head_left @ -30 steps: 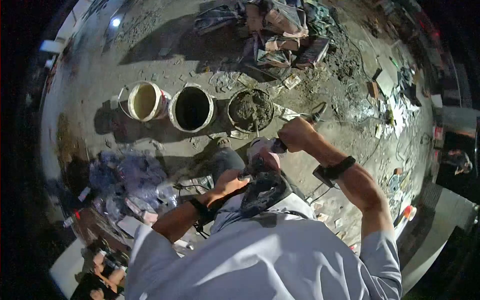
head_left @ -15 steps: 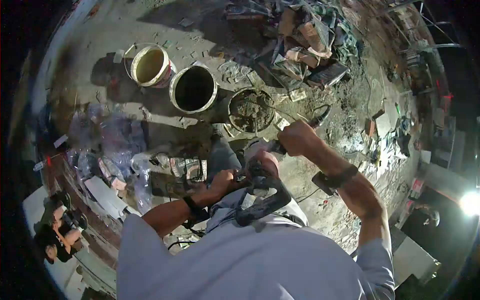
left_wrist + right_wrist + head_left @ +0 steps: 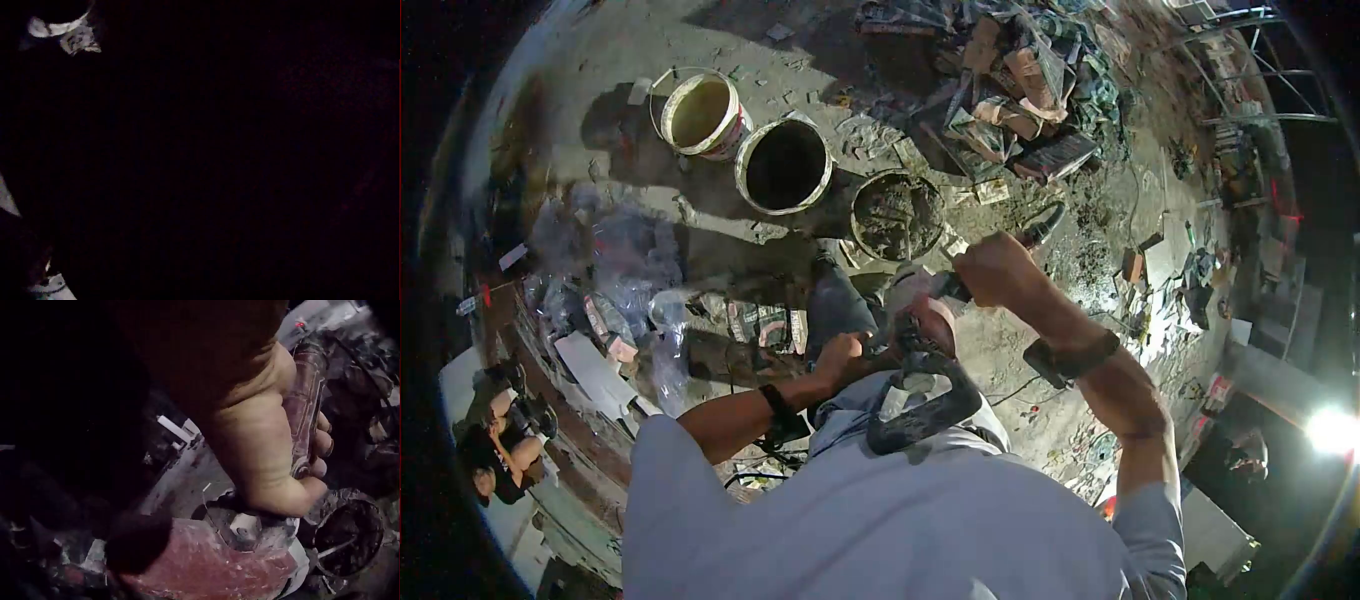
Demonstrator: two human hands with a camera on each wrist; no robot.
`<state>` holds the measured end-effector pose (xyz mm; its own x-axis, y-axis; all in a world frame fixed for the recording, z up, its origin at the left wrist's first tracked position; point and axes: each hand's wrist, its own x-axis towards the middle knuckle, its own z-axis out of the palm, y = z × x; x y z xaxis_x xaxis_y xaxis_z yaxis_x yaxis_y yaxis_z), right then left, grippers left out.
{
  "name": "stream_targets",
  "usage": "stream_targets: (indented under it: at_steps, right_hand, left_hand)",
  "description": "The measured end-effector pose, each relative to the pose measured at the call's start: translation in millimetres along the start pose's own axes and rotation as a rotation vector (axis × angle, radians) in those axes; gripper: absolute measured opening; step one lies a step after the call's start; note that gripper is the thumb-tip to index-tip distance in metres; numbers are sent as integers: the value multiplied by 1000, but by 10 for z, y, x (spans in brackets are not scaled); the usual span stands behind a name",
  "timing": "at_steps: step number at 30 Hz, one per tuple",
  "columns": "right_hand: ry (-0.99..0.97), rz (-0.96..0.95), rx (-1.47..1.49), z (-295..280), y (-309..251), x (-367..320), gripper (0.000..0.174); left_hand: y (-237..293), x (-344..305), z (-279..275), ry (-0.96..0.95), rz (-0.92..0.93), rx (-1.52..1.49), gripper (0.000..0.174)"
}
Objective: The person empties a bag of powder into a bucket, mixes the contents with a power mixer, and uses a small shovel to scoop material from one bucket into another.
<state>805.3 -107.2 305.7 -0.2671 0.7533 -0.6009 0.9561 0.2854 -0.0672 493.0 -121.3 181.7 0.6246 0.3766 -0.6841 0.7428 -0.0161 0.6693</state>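
Observation:
In the head view my right hand (image 3: 997, 272) grips a side handle of a handheld power mixer with a pinkish-red housing (image 3: 933, 318). The right wrist view shows that hand (image 3: 265, 450) wrapped around the reddish handle (image 3: 306, 394). My left hand (image 3: 840, 362) is curled at the mixer's opposite side, its handle mostly hidden under the fingers. A black loop frame (image 3: 925, 415) on the mixer lies close against my shirt. Past the housing, the mixer's rod reaches into a bucket (image 3: 855, 217) of grey, lumpy mortar (image 3: 885, 205). Nearly all of the left wrist view is dark.
Left of the mortar stand a dark-inside bucket (image 3: 747, 160) and a white bucket (image 3: 735, 112) with pale contents. Torn bags (image 3: 1025, 90) are heaped beyond. Clear plastic (image 3: 630, 260) litters the left floor. One person (image 3: 505, 445) sits lower left; a lamp (image 3: 1330, 430) glares at right.
The head view has turned, so the buckets sit higher and the lamp has come in at right. The left hand appears lower and further left; the right hand keeps its grip.

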Motion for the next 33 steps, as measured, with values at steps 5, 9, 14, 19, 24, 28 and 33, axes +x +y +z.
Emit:
stream_targets:
  at_steps: [5, 9, 14, 19, 24, 28, 33]
  right_hand:
    - [70, -46, -14, -24, 26, -3, 7]
    - [93, -17, -45, 64, 20, 24, 7]
    - [62, 9, -39, 33, 35, 29, 8]
    - [-33, 57, -15, 57, 45, 41, 18]
    - [-27, 92, -1, 25, -23, -21, 20]
    - [-11, 95, 1, 30, -31, -21, 10]
    - [-60, 119, 5, 156, -38, -65, 18]
  left_hand:
    - [118, -34, -48, -29, -2, -29, 81]
    - [-385, 165, 303, 89, 67, -312, 79]
    - [134, 23, -37, 100, 87, 103, 73]
    - [271, 5, -113, 138, 30, 111, 70]
    - [143, 69, -144, 5, 25, 59, 64]
    - [203, 48, -267, -117, 91, 26, 65]
    - [103, 108, -290, -36, 83, 53, 61]
